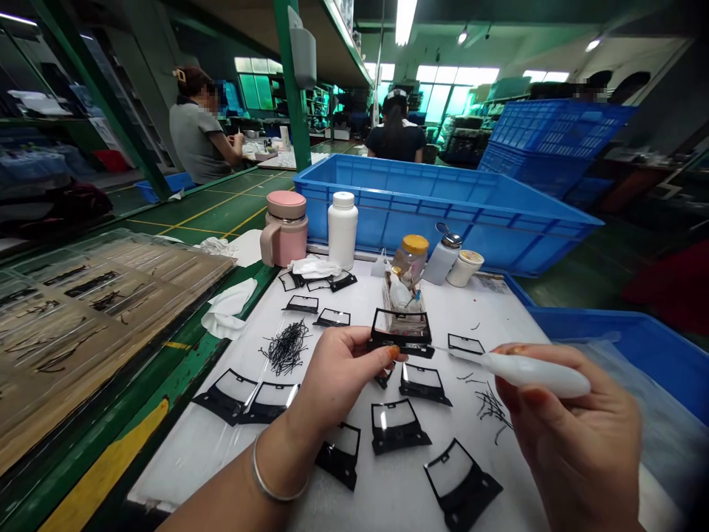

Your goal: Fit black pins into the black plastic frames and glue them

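Note:
My left hand pinches a small black plastic frame with a window-like opening, raised over the white work surface. In my right hand is a white squeeze bottle with a long thin nozzle. The nozzle points left, its tip at or very near the frame's lower right edge; contact is hard to make out. Similar black frames lie around and below my hands, some with a clear pane. A pile of short black strips sits left of my left hand, and a few loose strips lie beside my right hand.
Behind the frames stand a pink mug, a white bottle, a yellow-lidded jar, a pump bottle and a small tub. Large blue crates border the far side. A divided tray lies left. Co-workers sit beyond.

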`<state>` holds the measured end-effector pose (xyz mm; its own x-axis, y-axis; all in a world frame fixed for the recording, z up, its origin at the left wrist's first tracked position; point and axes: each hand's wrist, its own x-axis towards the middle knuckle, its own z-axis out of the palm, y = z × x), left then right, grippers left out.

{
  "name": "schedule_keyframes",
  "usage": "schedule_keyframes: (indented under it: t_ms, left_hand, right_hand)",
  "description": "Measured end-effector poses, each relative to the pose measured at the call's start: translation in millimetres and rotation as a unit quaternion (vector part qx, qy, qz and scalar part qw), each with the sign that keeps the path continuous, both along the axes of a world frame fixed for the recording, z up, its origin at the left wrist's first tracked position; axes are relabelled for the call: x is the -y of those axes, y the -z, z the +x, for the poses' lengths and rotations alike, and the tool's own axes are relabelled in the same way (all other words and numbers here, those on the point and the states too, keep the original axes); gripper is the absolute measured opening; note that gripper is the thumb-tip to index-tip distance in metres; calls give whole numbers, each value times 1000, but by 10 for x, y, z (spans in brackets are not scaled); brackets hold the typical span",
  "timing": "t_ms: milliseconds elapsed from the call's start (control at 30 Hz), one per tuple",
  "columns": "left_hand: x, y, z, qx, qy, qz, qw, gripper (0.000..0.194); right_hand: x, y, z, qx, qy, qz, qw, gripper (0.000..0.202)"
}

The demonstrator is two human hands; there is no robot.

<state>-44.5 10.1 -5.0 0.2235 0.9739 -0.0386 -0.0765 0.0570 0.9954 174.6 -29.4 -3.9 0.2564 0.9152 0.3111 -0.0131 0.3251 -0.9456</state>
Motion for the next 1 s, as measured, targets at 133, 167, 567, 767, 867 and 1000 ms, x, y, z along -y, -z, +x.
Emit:
schedule_keyframes:
  t_ms: [133, 167, 567, 767, 867, 1000]
  left_hand:
    - [-3, 2, 3, -2, 1, -2, 1000, 18]
    - [-2, 0, 2, -8, 1, -1, 1000, 19]
    - [38, 4, 8, -37, 10, 6, 999, 26]
    - [-15, -76, -141, -4, -60, 58, 997, 20]
    - [-106, -172, -447, 117, -171, 54, 977, 18]
    - [-309, -355, -845, 196, -212, 7, 957, 19]
  right_hand:
    - [-25, 15, 25, -22, -2, -19, 1000, 24]
    - [-39, 16, 31, -29, -6, -19, 999, 24]
    - [-100, -11, 33, -44, -29, -25, 998, 24]
    - [-249, 141, 154, -48, -8, -43, 998, 38]
    - [-384, 190, 211, -69, -4, -40, 997, 40]
    - [-486, 190, 234, -108, 10, -16, 994, 39]
